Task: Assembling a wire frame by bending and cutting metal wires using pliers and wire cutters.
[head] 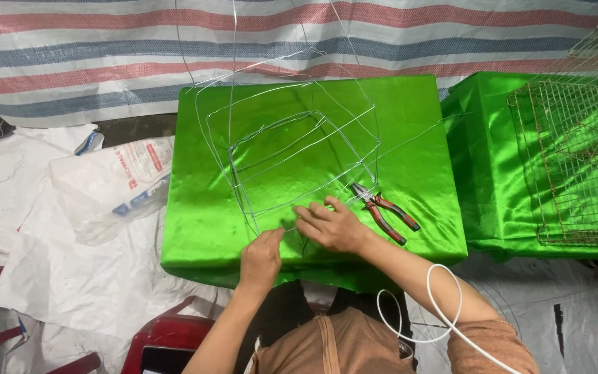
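Note:
A thin silver wire frame (292, 149), bent into nested rounded rectangles, stands on a box covered in shiny green cloth (202, 228). My left hand (261, 257) pinches the wire at the frame's near edge. My right hand (330, 225) lies just beside it, fingers closed on the same wire strand. Red-handled pliers (384, 211) lie on the green cloth immediately right of my right hand, untouched.
A second green-covered surface (493, 201) on the right carries rusty wire mesh cages (576, 159). A striped tarp (105, 55) hangs behind. White sacks and a plastic bag (112, 187) cover the floor at left. A red stool (167, 339) stands near my knees. A white cable (437, 305) loops by my right arm.

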